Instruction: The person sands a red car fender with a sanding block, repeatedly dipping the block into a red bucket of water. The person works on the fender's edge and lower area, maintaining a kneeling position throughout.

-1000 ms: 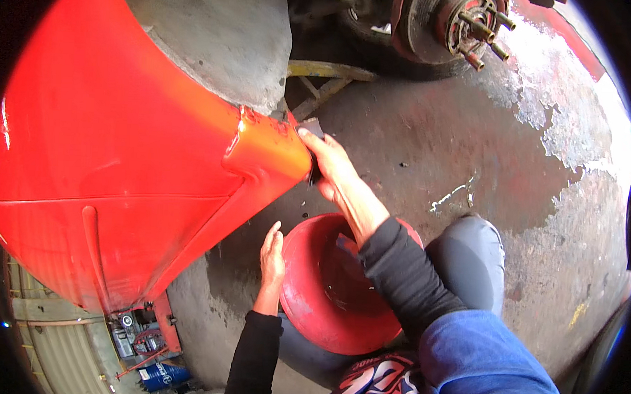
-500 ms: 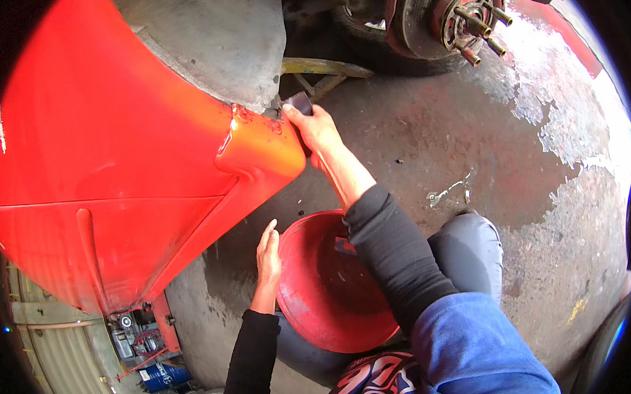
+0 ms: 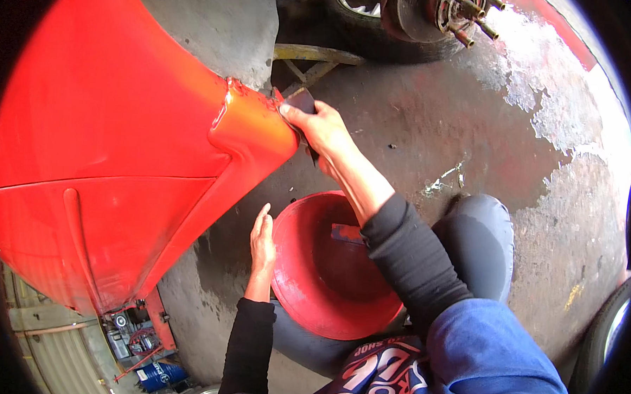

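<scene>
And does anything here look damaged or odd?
Yes. The red panel beside the right hand has dark, rough marks at its corner, unlike its smoother surface elsewhere. The wheel hub, upper right, has bare studs, no wheel mounted. The floor looks patchy, perhaps peeling.

"Where can we pass?"
"Over the floor right of our right hand, short of our knee. Leftward, the red body panel blocks us; nearer us, the red basin does."
</scene>
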Demonstrator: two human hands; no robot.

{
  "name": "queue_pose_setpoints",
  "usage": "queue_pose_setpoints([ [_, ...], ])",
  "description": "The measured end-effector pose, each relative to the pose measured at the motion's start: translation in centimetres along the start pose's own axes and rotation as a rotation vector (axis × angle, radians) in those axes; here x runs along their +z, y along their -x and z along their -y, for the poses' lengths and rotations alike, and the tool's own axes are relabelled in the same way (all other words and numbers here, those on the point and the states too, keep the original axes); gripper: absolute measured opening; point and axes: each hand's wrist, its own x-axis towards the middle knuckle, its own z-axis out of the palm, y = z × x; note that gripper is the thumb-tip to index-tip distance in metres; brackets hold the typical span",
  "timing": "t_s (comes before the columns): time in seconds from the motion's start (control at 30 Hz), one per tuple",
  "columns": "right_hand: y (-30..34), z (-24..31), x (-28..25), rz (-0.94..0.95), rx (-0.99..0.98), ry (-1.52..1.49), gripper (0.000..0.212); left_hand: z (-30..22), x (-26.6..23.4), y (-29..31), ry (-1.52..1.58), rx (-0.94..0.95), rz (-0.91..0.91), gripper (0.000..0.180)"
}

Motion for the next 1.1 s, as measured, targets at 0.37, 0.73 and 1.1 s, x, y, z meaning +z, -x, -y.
queue_pose_setpoints([
  [0.37, 0.2, 0.1, 0.1, 0.009, -0.044, 0.021, 0.037, -0.6, 0.2, 0.1, -0.053, 0.008, -0.030, 0.052],
  [0.73, -1.6, -1.3, -2.6, -0.029, 0.033, -0.298, 0.051, -0.6, -0.1, 0.5, -0.080, 0.017, -0.039, 0.050],
  [1.1, -3.4, 0.2, -0.4, 0.108, 0.035, -0.132, 0.046, -1.3, 0.3, 0.5, -0.065, -0.047, -0.012, 0.049],
])
